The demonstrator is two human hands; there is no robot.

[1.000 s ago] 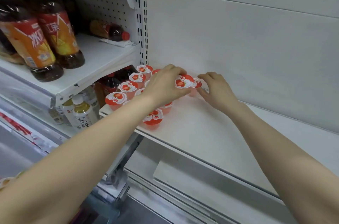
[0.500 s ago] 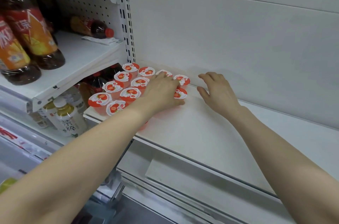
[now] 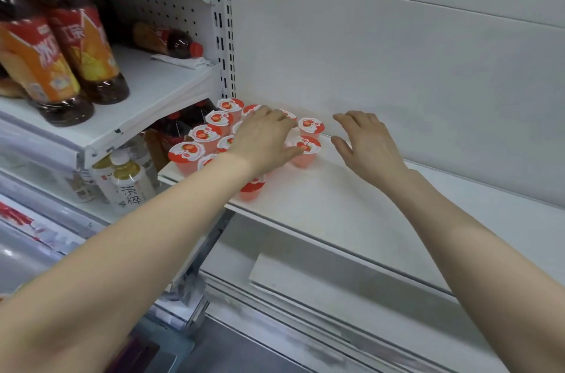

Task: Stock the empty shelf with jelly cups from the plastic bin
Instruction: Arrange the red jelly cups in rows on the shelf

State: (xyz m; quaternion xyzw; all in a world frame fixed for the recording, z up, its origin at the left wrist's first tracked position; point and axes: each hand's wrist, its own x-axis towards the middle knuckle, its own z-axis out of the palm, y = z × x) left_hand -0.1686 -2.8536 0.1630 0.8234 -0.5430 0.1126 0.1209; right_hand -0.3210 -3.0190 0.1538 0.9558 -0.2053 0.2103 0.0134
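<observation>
Several pink jelly cups (image 3: 311, 125) with red-and-white strawberry lids stand clustered at the left end of the white shelf (image 3: 351, 207). My left hand (image 3: 266, 140) lies palm down on top of the cluster, fingers spread and touching the lids, its thumb against the front right cup (image 3: 304, 152). It hides some of the cups. One cup (image 3: 252, 189) sits nearer the shelf's front edge, partly under my forearm. My right hand (image 3: 365, 146) hovers just right of the cups, fingers apart, holding nothing. The plastic bin is out of view.
The shelf runs bare to the right of the cups, backed by a white panel (image 3: 397, 67). A slotted upright (image 3: 224, 36) divides it from the left bay, which holds large tea bottles (image 3: 82, 45) above and small drink bottles (image 3: 128, 186) below. A lower shelf (image 3: 321, 290) lies beneath.
My left hand set down the cup it held and now rests flat on the cluster. My right hand let go of a cup and drew slightly right.
</observation>
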